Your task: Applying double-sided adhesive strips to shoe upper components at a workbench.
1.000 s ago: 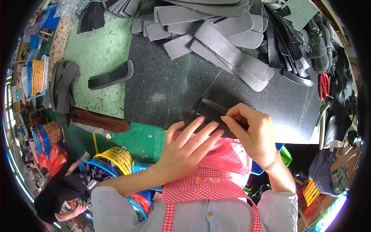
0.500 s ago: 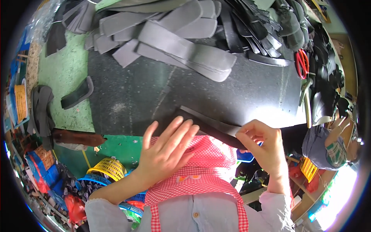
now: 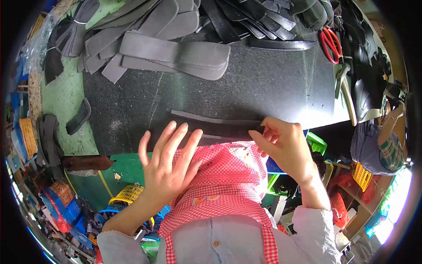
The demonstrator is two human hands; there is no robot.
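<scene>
Dark, speckled stone (image 3: 246,83) tops a green-painted workbench (image 3: 61,97) where a person in a red-checked apron (image 3: 220,180) works a long dark strip (image 3: 211,125) lying flat along the slab's near edge. Left hand (image 3: 169,165) is spread, fingers splayed and raised, their tips at the strip's near edge; whether they press on it cannot be told. Right hand (image 3: 285,145) pinches the strip's right end between thumb and fingertips. Thin and matte, the strip is black to dark grey, slightly curved, with a paler grey band along its far side; its near edge merges with the slab's rim and the apron, so its full width is hard to read. Behind it sits a heap of grey padded pieces (image 3: 171,53), and farther back a pile of black strips (image 3: 263,17) cut off by the top of the frame. Red-handled scissors (image 3: 330,42) lie at the slab's right corner. Below the bench, blurred by the lens, stand a yellow basket (image 3: 125,193), a green crate (image 3: 317,143) and blue boxes (image 3: 66,211). Another person's checked sleeve (image 3: 391,149) shows at the right edge.
</scene>
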